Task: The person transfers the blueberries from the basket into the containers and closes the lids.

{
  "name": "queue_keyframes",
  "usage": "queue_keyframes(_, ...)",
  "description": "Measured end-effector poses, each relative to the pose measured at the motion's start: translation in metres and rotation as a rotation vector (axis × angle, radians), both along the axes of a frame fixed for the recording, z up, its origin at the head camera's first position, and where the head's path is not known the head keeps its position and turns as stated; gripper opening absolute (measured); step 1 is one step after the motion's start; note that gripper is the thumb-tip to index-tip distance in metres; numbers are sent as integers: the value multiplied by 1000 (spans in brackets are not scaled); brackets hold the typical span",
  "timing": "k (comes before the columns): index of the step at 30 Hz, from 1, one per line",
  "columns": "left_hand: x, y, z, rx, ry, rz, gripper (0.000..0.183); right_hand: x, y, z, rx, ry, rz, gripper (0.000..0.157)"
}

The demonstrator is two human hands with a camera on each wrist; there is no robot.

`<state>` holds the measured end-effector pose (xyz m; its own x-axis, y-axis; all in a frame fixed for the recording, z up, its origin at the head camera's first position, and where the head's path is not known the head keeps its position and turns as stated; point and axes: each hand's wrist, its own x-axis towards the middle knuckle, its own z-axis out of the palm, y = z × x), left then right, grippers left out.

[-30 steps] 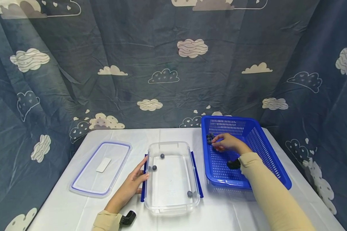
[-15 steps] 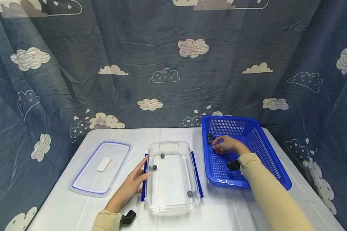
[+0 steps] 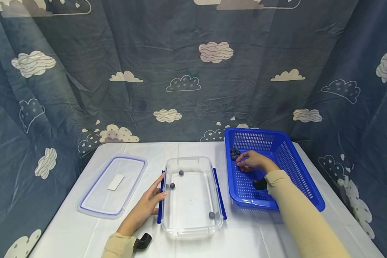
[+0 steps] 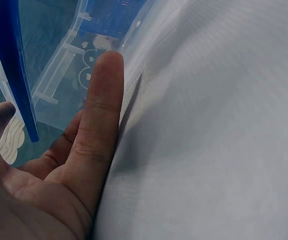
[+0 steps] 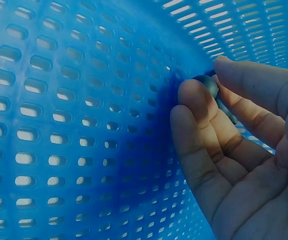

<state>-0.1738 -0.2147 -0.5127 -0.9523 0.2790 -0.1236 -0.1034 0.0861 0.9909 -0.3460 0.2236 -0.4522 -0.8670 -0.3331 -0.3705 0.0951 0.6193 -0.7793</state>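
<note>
My right hand [image 3: 253,161] is down inside the blue plastic basket [image 3: 278,135]. In the right wrist view, its thumb and fingertips pinch a dark round blueberry [image 5: 209,85]. Several more blueberries [image 3: 234,153] sit in the basket's left corner, just beyond the fingertips. A clear plastic food container [image 3: 193,195] with blue side latches stands at the middle of the table, three blueberries [image 3: 181,172] spread over its bottom. Against its left side rests my left hand [image 3: 145,206], fingers fairly straight, thumb at the rim. The blue latch [image 4: 16,75] lies between thumb and fingers.
To the left, a clear lid [image 3: 108,204] with a blue seal lies on the white-covered table [image 3: 74,229], a small white rectangle on it. A dark cloud-print curtain [image 3: 180,53] hangs behind and at both sides. Both wrists carry small black cameras [image 3: 143,241].
My right hand has drawn slightly away from the berry cluster, leaving more of those blueberries visible. The left hand and the container hold their place.
</note>
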Motion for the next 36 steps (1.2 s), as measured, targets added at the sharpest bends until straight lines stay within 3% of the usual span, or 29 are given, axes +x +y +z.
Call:
queue_keyframes(14, -1, 0, 0, -11, -5, 0, 73, 0, 1, 2, -34, 42, 5, 23)
queue_keyframes(20, -1, 1, 0, -18, -5, 7, 73, 3, 1, 10, 21, 96, 17, 20)
queue_keyframes(36, -2, -1, -2, -17, 7, -6, 73, 3, -18, 33, 40, 217, 29, 20)
